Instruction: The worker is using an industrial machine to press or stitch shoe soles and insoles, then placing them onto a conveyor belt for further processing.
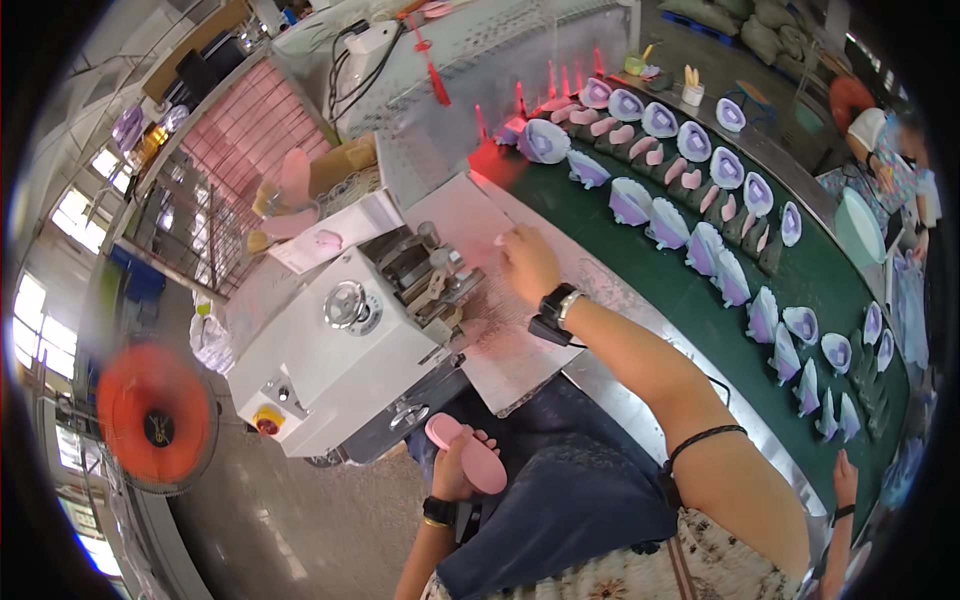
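Left hand (452, 468) sits low by the lap, fingers curled tight around a pink insole (468, 452); the insole's long axis runs from upper left to lower right, its rounded end poking up past the fingers toward the machine (345, 345) just above the hand. Right hand (528, 262) is stretched forward over the pale worktop (510, 350), fingers loosely bent and pointing left, tips touching or just above the surface beside the machine's metal clamp head (432, 272); cannot tell whether it pinches anything, nothing visible in it. The insole is well below and left of the right hand, so the left hand alone has it, and the clamp head lies between the two hands. Right of the right hand runs a green conveyor belt (690, 290) carrying rows of lilac shoe uppers (668, 222) with pink insoles beside them. Up and left of the machine, a pink wire rack (245, 140) and more pink pieces. An orange fan (157, 415) stands far left of the left hand. Another person's hand (845, 478) rests at the belt's near edge, far right.
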Demonstrator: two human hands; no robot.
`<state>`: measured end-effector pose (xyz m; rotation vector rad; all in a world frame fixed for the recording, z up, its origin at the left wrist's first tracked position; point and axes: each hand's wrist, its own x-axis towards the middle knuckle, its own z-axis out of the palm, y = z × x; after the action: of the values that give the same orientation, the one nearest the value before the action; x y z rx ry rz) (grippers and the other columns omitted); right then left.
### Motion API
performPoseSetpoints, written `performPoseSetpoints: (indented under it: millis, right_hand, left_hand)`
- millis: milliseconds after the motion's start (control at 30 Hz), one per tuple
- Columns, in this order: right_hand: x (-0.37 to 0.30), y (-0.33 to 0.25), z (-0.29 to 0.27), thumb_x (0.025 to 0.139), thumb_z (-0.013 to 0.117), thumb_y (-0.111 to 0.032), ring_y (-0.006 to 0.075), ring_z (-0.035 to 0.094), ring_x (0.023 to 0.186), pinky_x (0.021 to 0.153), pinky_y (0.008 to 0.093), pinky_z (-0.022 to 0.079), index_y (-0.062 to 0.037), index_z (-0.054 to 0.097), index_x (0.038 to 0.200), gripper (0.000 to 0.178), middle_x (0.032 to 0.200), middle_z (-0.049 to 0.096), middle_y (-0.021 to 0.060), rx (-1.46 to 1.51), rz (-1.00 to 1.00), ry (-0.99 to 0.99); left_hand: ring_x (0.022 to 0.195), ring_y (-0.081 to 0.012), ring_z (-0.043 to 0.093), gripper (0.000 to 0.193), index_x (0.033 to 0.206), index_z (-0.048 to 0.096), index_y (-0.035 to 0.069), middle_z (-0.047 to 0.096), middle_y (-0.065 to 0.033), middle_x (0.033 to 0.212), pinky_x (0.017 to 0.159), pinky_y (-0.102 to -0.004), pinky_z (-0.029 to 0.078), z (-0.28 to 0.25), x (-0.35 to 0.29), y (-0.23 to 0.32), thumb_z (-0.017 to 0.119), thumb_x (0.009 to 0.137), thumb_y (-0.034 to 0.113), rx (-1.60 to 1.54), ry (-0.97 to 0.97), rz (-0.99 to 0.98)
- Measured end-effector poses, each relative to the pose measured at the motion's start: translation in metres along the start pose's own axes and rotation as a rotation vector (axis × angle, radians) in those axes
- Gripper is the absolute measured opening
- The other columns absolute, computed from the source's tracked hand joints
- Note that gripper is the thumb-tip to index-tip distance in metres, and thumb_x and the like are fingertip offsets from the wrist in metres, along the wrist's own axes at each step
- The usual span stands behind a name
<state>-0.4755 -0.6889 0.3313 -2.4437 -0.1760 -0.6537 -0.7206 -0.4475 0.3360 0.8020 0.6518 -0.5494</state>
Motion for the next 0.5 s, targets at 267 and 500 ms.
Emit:
performPoseSetpoints:
  millis: [267, 500]
  right_hand:
    - [0.016, 0.019, 0.115, 0.073, 0.064, -0.028, 0.0374, 0.06, 0.076, 0.069, 0.0474, 0.046, -0.0089, 0.067, 0.08, 0.021, 0.078, 0.065, 0.0154, 0.303, 0.601, 0.045]
    - [0.017, 0.122, -0.015, 0.086, 0.052, -0.024, 0.0421, 0.06, 0.083, 0.071, 0.0469, 0.048, -0.0078, 0.057, 0.099, 0.021, 0.087, 0.062, 0.0207, 0.372, 0.637, 0.497]
  left_hand:
    - [0.094, -0.0239, 0.055, 0.024, 0.112, 0.051, 0.007, 0.057, -0.0104, 0.098, 0.089, -0.0436, 0.045, -0.008, -0.005, -0.019, 0.049, 0.094, 0.022, -0.117, -0.419, -0.205]
    - [0.081, -0.0187, 0.05, 0.024, 0.101, 0.049, 0.013, 0.049, -0.0026, 0.085, 0.077, -0.0332, 0.043, 0.025, 0.0, -0.026, 0.049, 0.095, 0.037, 0.147, -0.326, -0.491]
